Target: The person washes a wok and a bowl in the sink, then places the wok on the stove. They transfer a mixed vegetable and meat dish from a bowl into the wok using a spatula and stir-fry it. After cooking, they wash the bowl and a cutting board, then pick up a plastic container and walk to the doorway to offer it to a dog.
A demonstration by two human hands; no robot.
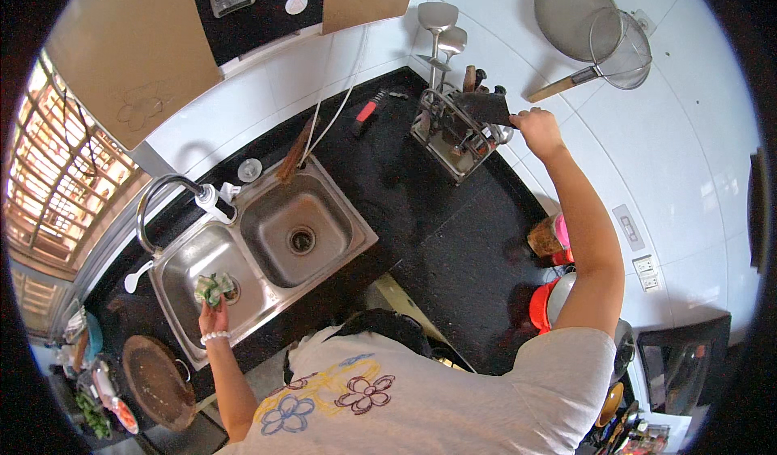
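Note:
My right hand is stretched out to the knife rack, closed on the handle of a cleaver. The cleaver's dark, broad blade is at the upper edge of the metal knife rack, beside other knife handles; whether its edge is inside a slot I cannot tell. My left hand, with a white bead bracelet, holds a crumpled green and white cloth over the left basin of the steel double sink, close to its drain.
A faucet arches over the left basin. Behind the right basin lies a brown brush. A red-handled tool rests near the wall. A round wooden chopping board stands left; jars and a red pot stand right.

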